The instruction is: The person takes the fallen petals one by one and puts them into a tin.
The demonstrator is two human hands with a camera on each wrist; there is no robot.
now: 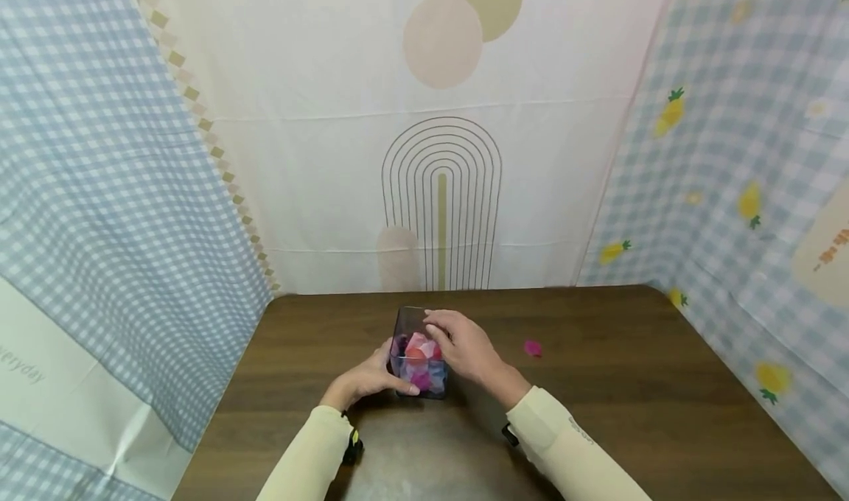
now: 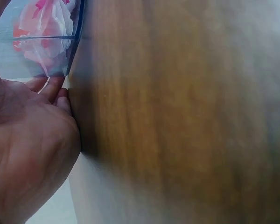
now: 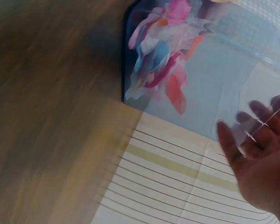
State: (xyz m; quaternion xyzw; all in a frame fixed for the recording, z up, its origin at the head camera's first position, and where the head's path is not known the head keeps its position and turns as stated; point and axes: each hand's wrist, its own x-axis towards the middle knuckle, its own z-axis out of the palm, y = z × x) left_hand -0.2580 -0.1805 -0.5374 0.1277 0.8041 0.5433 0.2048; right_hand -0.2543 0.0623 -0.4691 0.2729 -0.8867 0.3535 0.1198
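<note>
A clear plastic box point(image 1: 435, 396) with an open top stands on the table in front of the person. Pink, red, magenta and blue petals point(image 1: 419, 350) fill its lower part; they also show through its wall as a petal pile point(image 3: 163, 56) in the right wrist view. The left hand point(image 1: 368, 377) grips the box from the left, its thumb along the front wall and other fingers partly hidden behind it. Over the right rim reaches the right hand point(image 1: 466, 345), fingers loosely bent at the opening. No petal shows in its fingers.
One loose magenta petal point(image 1: 533, 348) lies on the wooden table point(image 1: 617, 383), right of the box. Patterned cloths hang around the table: a white cloth point(image 1: 318, 191) behind, a blue checked cloth point(image 1: 99, 155) at left and a pineapple-print cloth point(image 1: 723, 265) at right.
</note>
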